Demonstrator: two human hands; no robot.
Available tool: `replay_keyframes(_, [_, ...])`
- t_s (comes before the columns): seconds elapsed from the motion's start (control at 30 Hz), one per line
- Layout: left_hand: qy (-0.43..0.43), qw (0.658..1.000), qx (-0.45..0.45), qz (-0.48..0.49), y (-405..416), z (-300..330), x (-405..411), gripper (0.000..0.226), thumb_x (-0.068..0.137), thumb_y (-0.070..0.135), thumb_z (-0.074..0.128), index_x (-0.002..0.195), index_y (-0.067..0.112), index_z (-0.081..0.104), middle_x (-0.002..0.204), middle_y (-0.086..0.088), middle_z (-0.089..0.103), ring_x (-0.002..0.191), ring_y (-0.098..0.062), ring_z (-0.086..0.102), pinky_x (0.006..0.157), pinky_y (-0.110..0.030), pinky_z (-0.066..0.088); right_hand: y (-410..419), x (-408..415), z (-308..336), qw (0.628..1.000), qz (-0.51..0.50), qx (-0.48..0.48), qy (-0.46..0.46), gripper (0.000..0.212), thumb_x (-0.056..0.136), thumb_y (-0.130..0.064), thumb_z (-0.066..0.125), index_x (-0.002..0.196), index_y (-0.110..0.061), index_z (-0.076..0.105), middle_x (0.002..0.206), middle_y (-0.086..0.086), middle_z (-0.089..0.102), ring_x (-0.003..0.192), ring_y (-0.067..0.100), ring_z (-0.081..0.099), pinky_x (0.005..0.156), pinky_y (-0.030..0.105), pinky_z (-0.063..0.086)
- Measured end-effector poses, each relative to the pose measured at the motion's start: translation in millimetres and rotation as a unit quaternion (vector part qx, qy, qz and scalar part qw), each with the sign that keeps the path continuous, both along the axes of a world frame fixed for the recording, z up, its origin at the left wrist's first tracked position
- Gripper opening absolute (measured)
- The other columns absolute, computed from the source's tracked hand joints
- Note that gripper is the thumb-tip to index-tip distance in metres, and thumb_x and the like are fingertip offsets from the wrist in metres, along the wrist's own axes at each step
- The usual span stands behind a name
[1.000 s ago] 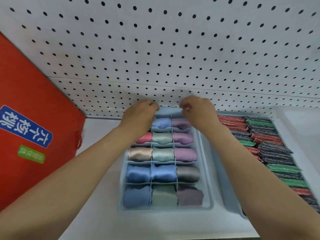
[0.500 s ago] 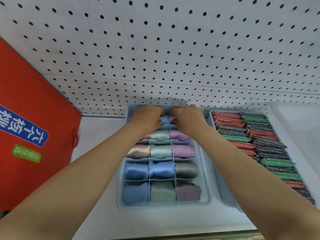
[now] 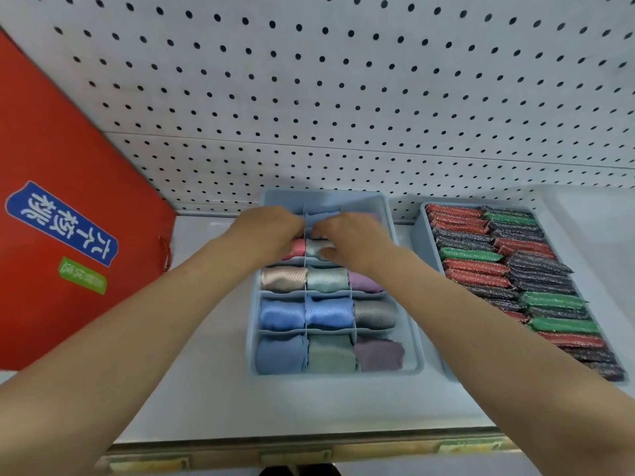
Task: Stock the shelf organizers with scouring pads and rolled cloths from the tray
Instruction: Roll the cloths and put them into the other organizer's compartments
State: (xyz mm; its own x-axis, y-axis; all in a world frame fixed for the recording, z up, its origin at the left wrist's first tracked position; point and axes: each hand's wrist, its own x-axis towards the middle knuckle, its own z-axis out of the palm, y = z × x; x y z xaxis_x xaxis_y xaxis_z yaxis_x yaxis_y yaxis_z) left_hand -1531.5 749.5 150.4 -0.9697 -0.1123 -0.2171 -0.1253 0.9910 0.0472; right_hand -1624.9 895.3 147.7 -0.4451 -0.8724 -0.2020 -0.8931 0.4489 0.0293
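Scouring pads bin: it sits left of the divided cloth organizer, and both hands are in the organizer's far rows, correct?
Not quite. The head view shows the scouring pads bin to the right of the cloth organizer, not the left. Both the left hand and right hand are at its far rows.

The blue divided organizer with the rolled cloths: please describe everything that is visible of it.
The divided organizer is a pale blue, plastic-looking rectangular box standing flat on the white shelf, its far end at the pegboard. Thin dividers split it into three columns of cells, each visible cell holding a rolled cloth in blue, green, grey, purple, beige or pink. The left hand and right hand reach into its far rows, hiding some cells. A second bin with scouring pads stands beside it.
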Motion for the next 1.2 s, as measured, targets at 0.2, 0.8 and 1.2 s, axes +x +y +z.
replay_keyframes(0.2, [0.006,0.997,-0.079,-0.022,6.9,-15.2,0.1,0.025,0.089,0.009,0.053,0.109,0.021,0.062,0.104,-0.002,0.067,0.094,-0.027,0.064,0.062,-0.032,0.039,-9.7,5.1,-3.4,0.999,0.002,0.039,0.025,0.024,0.093,-0.025,0.055,0.115,-0.020,0.065,0.110,0.006,0.068,0.104,0.027,0.065,0.067,0.030,0.041])
replay_keyframes(0.8, [0.071,0.997,0.034,-0.001,31.2,0.7,-12.5,0.024,0.092,0.023,0.061,0.116,0.023,0.062,0.116,-0.003,0.065,0.108,-0.029,0.060,0.077,-0.036,0.049,37.5,-21.7,3.8,0.990,-0.134,-0.016,-0.035,0.027,0.084,-0.013,0.059,0.108,-0.025,0.064,0.106,0.004,0.068,0.097,0.032,0.065,0.080,0.037,0.055])
replay_keyframes(1.2, [0.021,0.994,0.104,0.031,37.6,-13.0,-19.3,0.033,0.092,0.022,0.060,0.124,0.029,0.061,0.118,-0.004,0.064,0.108,-0.026,0.060,0.084,-0.042,0.052,40.5,-17.7,-5.1,0.997,-0.046,0.010,0.053,0.034,0.089,-0.004,0.049,0.118,-0.018,0.060,0.108,0.006,0.066,0.097,0.033,0.064,0.066,0.032,0.041])
